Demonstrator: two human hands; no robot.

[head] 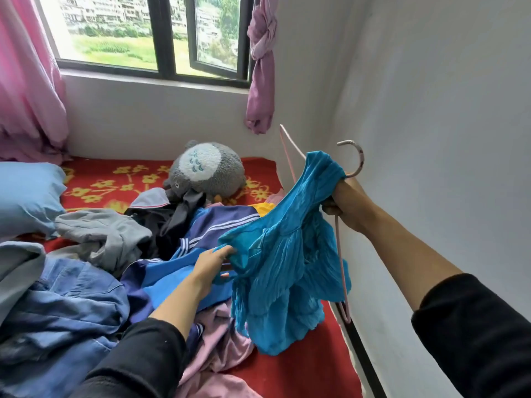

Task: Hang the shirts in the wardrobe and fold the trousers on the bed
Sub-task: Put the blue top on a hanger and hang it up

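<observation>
A crinkled turquoise shirt point(283, 268) hangs in the air over the bed, draped on a pink hanger point(342, 271) whose hook points up by the right wall. My right hand point(346, 205) grips the hanger's neck together with the shirt's top. My left hand point(214, 264) pinches the shirt's left edge lower down. Under them a heap of clothes covers the bed: a blue and purple striped jacket point(201, 234), denim garments point(66, 305), a grey garment point(106, 237), dark clothing point(169, 216) and a pink piece point(218, 349).
The bed's red flowered blanket point(138, 182) shows at the back and right front. A grey plush toy point(208, 170) lies near the window wall, a light blue pillow point(26, 193) at left. White wall point(431, 139) stands close on the right; pink curtains point(260, 67) hang by the window.
</observation>
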